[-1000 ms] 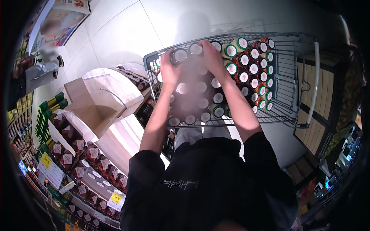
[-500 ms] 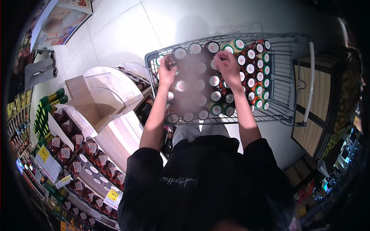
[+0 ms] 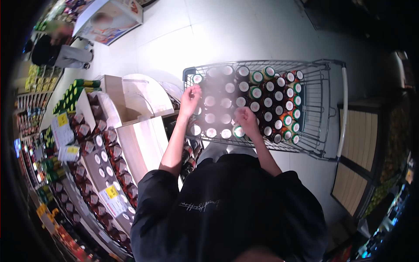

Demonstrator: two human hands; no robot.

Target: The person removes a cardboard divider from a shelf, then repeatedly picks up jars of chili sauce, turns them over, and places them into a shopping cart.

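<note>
A wire shopping cart point(image 3: 323, 109) holds several rows of upright jars point(image 3: 268, 116) with white-topped lids, some of them rimmed in green. My left hand point(image 3: 190, 98) is over the cart's left end, just below a green-rimmed jar point(image 3: 197, 79), with its fingers curled and no object visible in them. Over the lower middle rows is my right hand point(image 3: 247, 120), fingers bent together; whether it touches a lid is hidden. A hazy bright patch blurs the jars between the hands.
A wooden display stand point(image 3: 142, 144) adjoins the cart's left side. Shelves of jars point(image 3: 102, 161) with price tags point(image 3: 112, 192) fill the lower left. A person point(image 3: 56, 52) stands at the upper left, near a printed box point(image 3: 109, 22). Slatted crates point(image 3: 358, 139) are at the right.
The view has shifted, and the cart appears lower. My right hand has moved down and left across the jars, from the upper rows to the lower ones. My left hand stays near the cart's left end.
</note>
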